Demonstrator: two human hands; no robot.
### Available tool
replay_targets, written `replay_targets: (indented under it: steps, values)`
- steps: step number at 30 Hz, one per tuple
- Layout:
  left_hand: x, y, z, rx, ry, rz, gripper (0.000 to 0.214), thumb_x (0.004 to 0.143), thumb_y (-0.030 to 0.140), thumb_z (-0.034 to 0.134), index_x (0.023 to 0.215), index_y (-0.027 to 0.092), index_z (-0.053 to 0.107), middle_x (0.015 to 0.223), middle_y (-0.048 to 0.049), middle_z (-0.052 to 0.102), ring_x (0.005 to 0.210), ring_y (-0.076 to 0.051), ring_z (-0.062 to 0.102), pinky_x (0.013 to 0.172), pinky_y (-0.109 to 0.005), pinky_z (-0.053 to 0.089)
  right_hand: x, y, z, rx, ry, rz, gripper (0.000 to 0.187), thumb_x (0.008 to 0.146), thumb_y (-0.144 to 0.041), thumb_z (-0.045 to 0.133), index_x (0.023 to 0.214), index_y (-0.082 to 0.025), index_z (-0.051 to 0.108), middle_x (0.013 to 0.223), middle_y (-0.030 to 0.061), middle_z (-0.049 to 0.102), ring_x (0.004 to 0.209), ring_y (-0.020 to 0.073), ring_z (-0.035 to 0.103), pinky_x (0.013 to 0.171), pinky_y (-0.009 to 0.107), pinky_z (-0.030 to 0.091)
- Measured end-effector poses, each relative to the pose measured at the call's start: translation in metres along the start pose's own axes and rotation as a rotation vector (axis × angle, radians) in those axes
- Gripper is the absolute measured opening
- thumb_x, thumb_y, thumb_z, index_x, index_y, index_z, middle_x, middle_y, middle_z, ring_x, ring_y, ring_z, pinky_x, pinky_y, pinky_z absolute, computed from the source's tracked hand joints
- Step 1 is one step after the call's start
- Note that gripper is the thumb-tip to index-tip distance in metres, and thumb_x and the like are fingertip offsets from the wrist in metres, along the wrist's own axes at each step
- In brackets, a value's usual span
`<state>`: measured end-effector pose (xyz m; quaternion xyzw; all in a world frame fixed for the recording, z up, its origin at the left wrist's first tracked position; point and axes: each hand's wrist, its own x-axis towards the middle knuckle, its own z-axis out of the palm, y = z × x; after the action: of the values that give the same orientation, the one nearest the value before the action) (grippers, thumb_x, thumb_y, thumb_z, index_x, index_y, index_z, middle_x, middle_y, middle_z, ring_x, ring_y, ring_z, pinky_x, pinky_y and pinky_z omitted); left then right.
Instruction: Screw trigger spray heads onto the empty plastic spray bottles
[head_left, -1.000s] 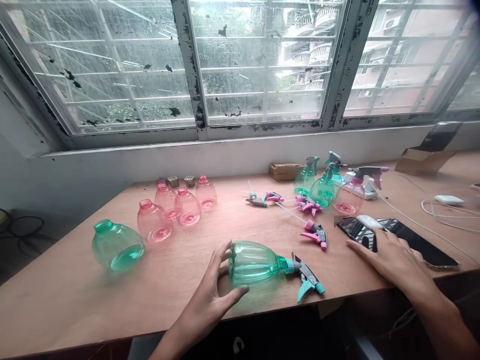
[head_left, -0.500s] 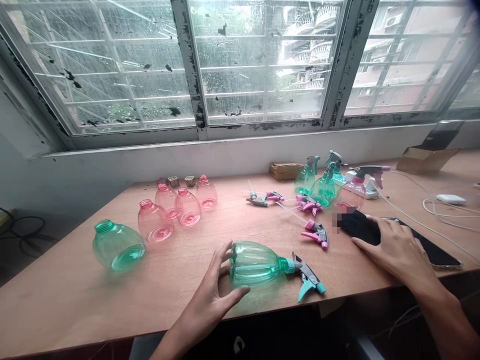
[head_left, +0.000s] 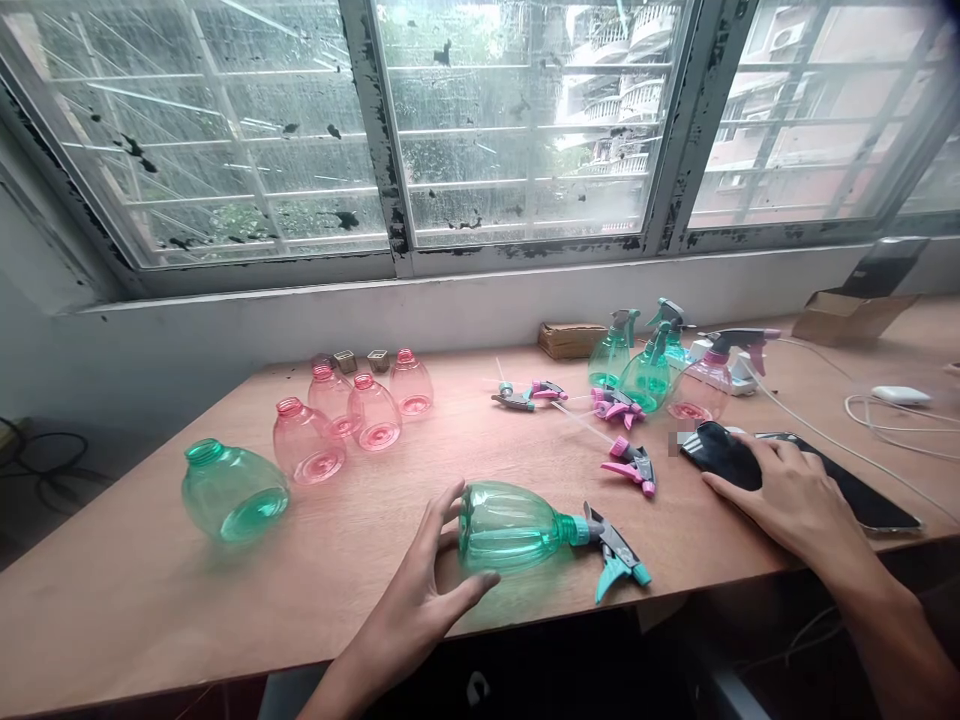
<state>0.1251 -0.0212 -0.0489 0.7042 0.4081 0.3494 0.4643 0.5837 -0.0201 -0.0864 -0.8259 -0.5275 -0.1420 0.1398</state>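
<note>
A clear green spray bottle [head_left: 510,528] lies on its side near the table's front edge, its grey and teal trigger head [head_left: 619,555] pointing right. My left hand [head_left: 427,580] cups loosely about the bottle's base, fingertips at its far edge and thumb spread along the near side. On the right, my right hand [head_left: 787,490] grips a black phone [head_left: 720,455], with the thumb at its near edge and fingers over the far side. A larger black flat device [head_left: 862,490] lies partly under that hand. Pink and grey trigger head [head_left: 634,467] lies between the two hands.
An uncapped green bottle [head_left: 236,495] and several uncapped pink bottles [head_left: 375,415] stand at left. More loose trigger heads [head_left: 617,408] lie mid-table. Behind them are green spray bottles [head_left: 646,375], a pink spray bottle [head_left: 701,388], a power strip [head_left: 742,378] and white cables [head_left: 817,415].
The phone under my right hand has tilted slightly, and its dark face now catches a light reflection. My left hand and the green spray bottle stay in place.
</note>
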Motion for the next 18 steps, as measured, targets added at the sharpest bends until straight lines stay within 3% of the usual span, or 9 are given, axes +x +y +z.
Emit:
replay_targets:
  steps: [5, 12, 18]
  values:
    - [-0.0001, 0.0003, 0.0, -0.007, -0.002, -0.003, 0.077, 0.09, 0.036, 0.072, 0.154, 0.037, 0.029, 0.156, -0.0093, 0.04, 0.135, -0.035, 0.051, 0.113, -0.05, 0.046, 0.0041, 0.0041, 0.003, 0.042, -0.026, 0.012, 0.069, 0.09, -0.06, 0.045, 0.141, -0.015, 0.049, 0.127, 0.0266, 0.061, 0.115, 0.0487, 0.057, 0.09, 0.053, 0.048]
    - [-0.0003, 0.0015, 0.0002, 0.004, 0.004, -0.001, 0.078, 0.09, 0.036, 0.073, 0.154, 0.037, 0.03, 0.154, -0.0096, 0.042, 0.135, -0.035, 0.052, 0.112, -0.05, 0.047, -0.0001, 0.0077, -0.0001, 0.051, 0.002, -0.106, 0.064, 0.084, -0.061, 0.051, 0.132, -0.02, 0.051, 0.125, 0.0203, 0.063, 0.116, 0.0454, 0.058, 0.092, 0.053, 0.048]
    - [0.0005, 0.0015, -0.0004, 0.011, -0.01, 0.003, 0.077, 0.091, 0.036, 0.072, 0.154, 0.038, 0.029, 0.155, -0.0089, 0.041, 0.135, -0.034, 0.051, 0.114, -0.049, 0.045, 0.0004, 0.0073, -0.0031, 0.115, -0.002, -0.113, 0.059, 0.08, -0.062, 0.055, 0.122, -0.021, 0.057, 0.12, 0.0177, 0.065, 0.113, 0.0432, 0.059, 0.093, 0.052, 0.049]
